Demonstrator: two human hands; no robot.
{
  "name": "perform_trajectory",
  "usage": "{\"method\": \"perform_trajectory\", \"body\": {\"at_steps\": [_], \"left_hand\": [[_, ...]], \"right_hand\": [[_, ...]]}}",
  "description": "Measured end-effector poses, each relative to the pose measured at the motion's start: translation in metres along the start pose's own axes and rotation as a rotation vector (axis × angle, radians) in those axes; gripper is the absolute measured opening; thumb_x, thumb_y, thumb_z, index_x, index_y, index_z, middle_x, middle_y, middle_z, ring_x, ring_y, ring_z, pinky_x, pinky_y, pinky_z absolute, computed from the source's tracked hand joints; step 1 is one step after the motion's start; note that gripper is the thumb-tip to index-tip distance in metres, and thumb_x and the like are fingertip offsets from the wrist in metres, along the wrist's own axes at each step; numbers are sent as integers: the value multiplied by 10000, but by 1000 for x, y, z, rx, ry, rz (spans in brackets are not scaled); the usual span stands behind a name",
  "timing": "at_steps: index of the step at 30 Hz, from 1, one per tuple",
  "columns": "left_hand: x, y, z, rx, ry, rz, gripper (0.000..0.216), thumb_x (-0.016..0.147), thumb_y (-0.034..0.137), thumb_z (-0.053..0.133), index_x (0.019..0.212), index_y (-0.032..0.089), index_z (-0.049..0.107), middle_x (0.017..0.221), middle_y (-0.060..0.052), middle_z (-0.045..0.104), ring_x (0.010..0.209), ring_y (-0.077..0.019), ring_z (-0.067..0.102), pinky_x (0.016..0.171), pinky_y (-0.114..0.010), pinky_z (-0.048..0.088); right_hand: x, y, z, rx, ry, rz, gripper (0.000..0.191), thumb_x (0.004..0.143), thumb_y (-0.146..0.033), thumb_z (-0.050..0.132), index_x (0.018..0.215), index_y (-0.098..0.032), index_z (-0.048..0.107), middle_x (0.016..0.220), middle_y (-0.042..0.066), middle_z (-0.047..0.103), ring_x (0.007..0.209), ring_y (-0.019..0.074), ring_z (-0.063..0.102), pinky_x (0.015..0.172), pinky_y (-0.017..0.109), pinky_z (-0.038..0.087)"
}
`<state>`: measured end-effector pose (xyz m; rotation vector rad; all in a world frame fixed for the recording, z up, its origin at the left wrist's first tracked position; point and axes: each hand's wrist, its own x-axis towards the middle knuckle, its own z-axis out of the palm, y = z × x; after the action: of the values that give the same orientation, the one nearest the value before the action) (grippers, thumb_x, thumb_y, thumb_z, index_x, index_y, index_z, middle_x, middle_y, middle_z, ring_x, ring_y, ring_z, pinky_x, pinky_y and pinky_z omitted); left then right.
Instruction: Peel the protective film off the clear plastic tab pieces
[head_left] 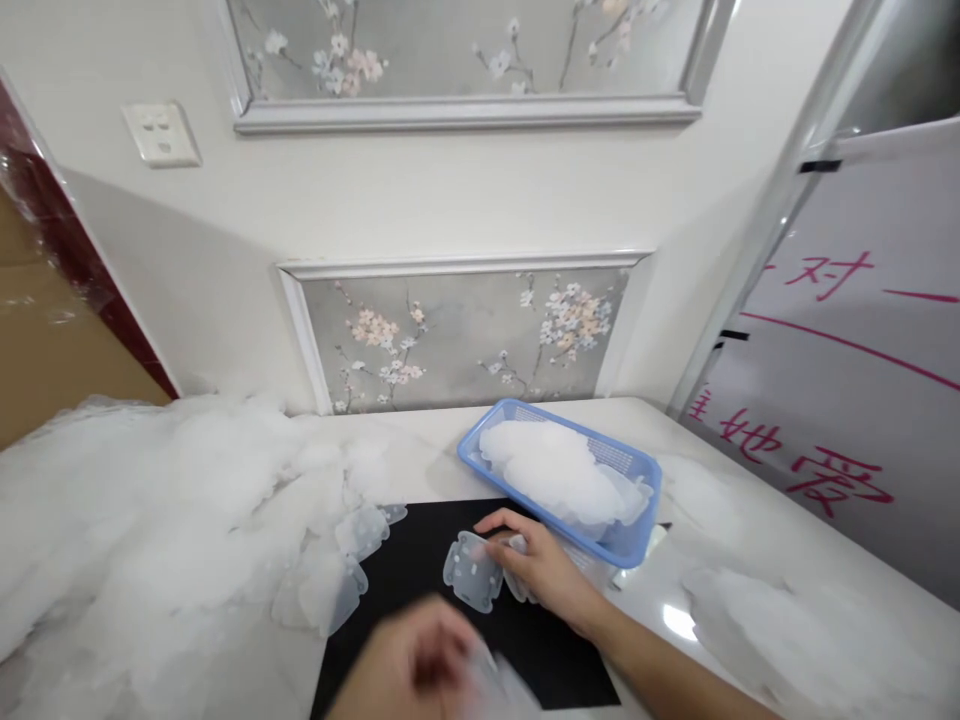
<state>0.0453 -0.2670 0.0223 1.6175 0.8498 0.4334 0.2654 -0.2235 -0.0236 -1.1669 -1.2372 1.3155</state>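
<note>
My right hand (536, 565) reaches over a black mat (405, 590). Its thumb and fingers close on a thin, translucent plastic piece (472, 575) with notched corners and small pale spots. More such clear pieces show under that hand, partly hidden by the fingers. Nearer to me, my left hand (420, 660) is smeared by motion, its fingers curled. A blurred translucent plastic piece (499, 690) shows at its fingertips and appears to be held there.
Behind the mat, a blue basket (649, 500) holds a heap of translucent pieces. A large white pile (187, 520) covers the table's left side, spilling onto the mat's edge. Another white heap (795, 630) lies right. The panelled wall (465, 200) stands behind.
</note>
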Motion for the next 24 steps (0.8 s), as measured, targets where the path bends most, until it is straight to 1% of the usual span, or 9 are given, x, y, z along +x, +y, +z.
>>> {"method": "perform_trajectory", "body": {"at_steps": [1, 2, 3, 6, 9, 12, 16, 20, 24], "left_hand": [[8, 2, -6, -17, 114, -30, 228, 859, 362, 577, 1058, 255, 613, 871, -18, 632, 804, -170, 615, 727, -298, 488], [16, 3, -11, -86, 278, -110, 234, 821, 333, 614, 1030, 227, 615, 865, -20, 625, 796, -163, 607, 734, -285, 476], [23, 4, -15, -165, 369, -158, 291, 791, 321, 629, 1063, 222, 603, 915, -28, 625, 814, -166, 605, 731, -280, 474], [34, 6, -19, -356, 498, -239, 388, 696, 241, 656, 1077, 198, 593, 1052, -67, 618, 886, -188, 614, 753, -284, 479], [35, 4, -20, -411, 507, -228, 468, 661, 168, 627, 1125, 205, 579, 1086, -69, 630, 893, -187, 631, 769, -282, 476], [32, 2, -22, -420, 467, -175, 506, 670, 162, 605, 1171, 219, 562, 1115, -66, 652, 902, -192, 641, 783, -289, 473], [30, 0, -28, -432, 453, -173, 544, 634, 146, 632, 1171, 211, 567, 1124, -73, 672, 946, -212, 642, 794, -297, 469], [29, -1, -31, -461, 458, -167, 664, 627, 126, 647, 1264, 216, 483, 1113, -72, 686, 969, -217, 644, 819, -302, 465], [27, -4, -31, -466, 478, -156, 699, 668, 162, 675, 1315, 235, 419, 1141, -53, 680, 1036, -212, 623, 870, -285, 445]], "right_hand": [[0, 0, 0, 3, -3, 3, 335, 725, -433, 623, 942, -178, 595, 731, -1, 652, 431, 86, 413, 414, 224, 317], [-1, 1, 0, 0, -1, 0, 324, 731, -425, 617, 941, -180, 597, 731, 1, 655, 441, 93, 426, 427, 230, 328], [-1, 1, 0, -8, 7, -7, 307, 734, -413, 616, 935, -181, 603, 729, 3, 656, 465, 103, 450, 454, 237, 349], [-2, 1, 0, -20, 46, -34, 263, 734, -385, 629, 911, -190, 631, 740, 6, 662, 562, 132, 513, 546, 254, 389], [-3, 1, -1, 13, 61, -23, 266, 725, -401, 634, 892, -194, 639, 709, -2, 638, 560, 139, 501, 538, 256, 374], [-4, 1, -2, 14, 72, -18, 299, 717, -435, 652, 894, -193, 639, 689, -3, 622, 589, 154, 516, 555, 262, 379], [-5, -1, -1, 15, 81, -11, 321, 711, -445, 650, 903, -189, 627, 684, -4, 629, 559, 144, 509, 548, 262, 388], [-7, -5, 0, -5, 83, 24, 314, 718, -437, 624, 913, -192, 617, 597, -31, 576, 483, 118, 424, 480, 244, 335], [-7, -6, -2, -29, 89, 19, 277, 734, -411, 583, 901, -193, 613, 636, -17, 592, 552, 137, 460, 537, 260, 348]]}}
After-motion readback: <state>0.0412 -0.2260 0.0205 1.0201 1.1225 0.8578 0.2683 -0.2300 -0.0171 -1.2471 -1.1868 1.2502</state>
